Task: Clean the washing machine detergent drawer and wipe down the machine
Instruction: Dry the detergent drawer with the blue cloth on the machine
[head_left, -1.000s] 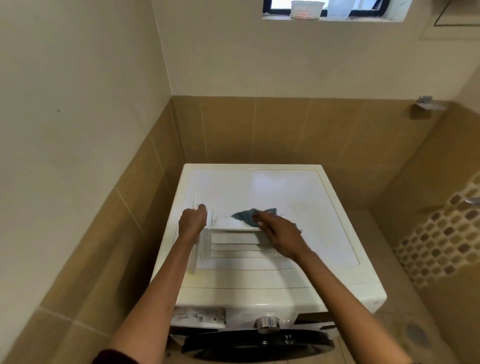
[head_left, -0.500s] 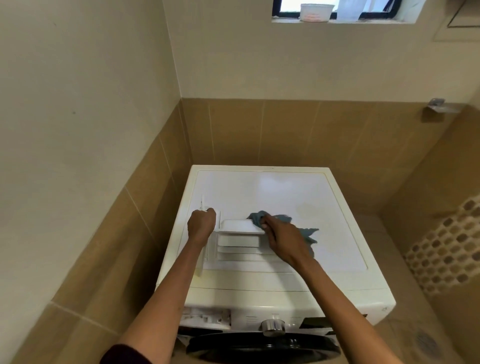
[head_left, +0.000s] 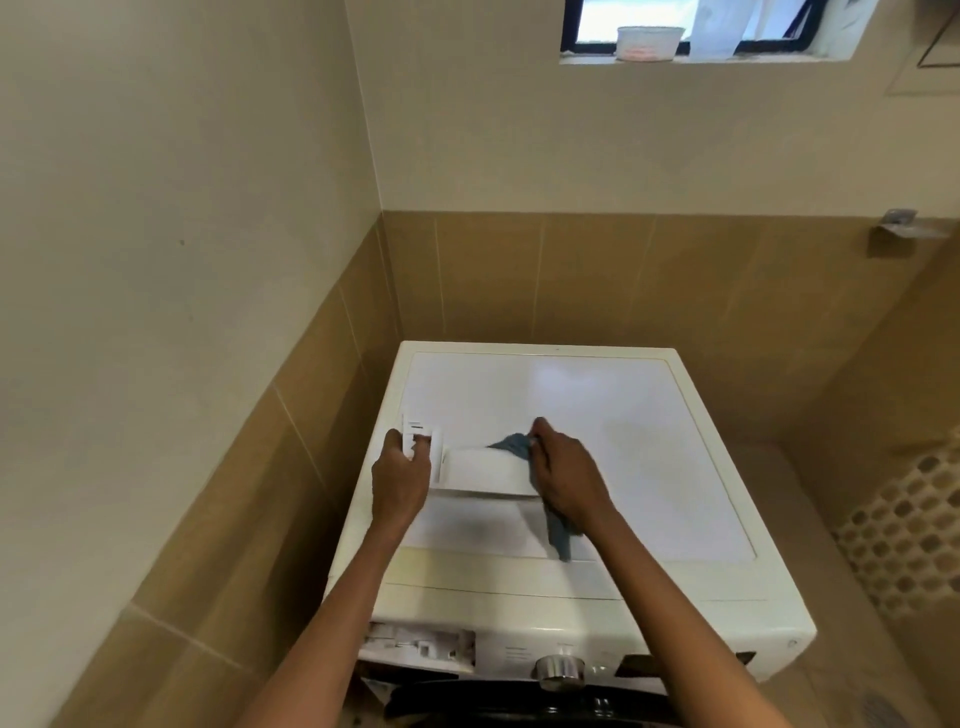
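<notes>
On top of the white washing machine (head_left: 639, 415), toward 9 o'clock from the lid's middle, lay the detergent drawer (head_left: 483, 470). It was out of its slot, with its long side running from 9 to 3 o'clock.

The person's left hand (head_left: 400, 480) gripped the drawer's 9 o'clock end, its fingers curled round the upright white front panel there. The right hand (head_left: 566, 473) sat at the drawer's 3 o'clock end, its fingers curled and pinching a blue cloth (head_left: 511, 444) against the drawer's far corner. A bunch of the cloth showed at 10 o'clock from the knuckles. A loose tail came out from under the wrist toward 6 o'clock and lay on the lid. Both forearms reached in from 6 o'clock, and the hands were a little blurred.

On the machine's front face, at 7 o'clock from the drawer, the open drawer slot (head_left: 421, 647) showed white parts inside. A silver dial (head_left: 558, 671) stood at 3 o'clock from the slot, with the black door rim (head_left: 519, 709) just below it at 6 o'clock.

Tan wall tiles (head_left: 571, 280) rose behind the machine at 12 o'clock. High at 1 o'clock a white tub (head_left: 649, 44) stood on the sill of a window (head_left: 602, 23). A small metal bracket (head_left: 896, 222) was fixed to the wall at 2 o'clock.
</notes>
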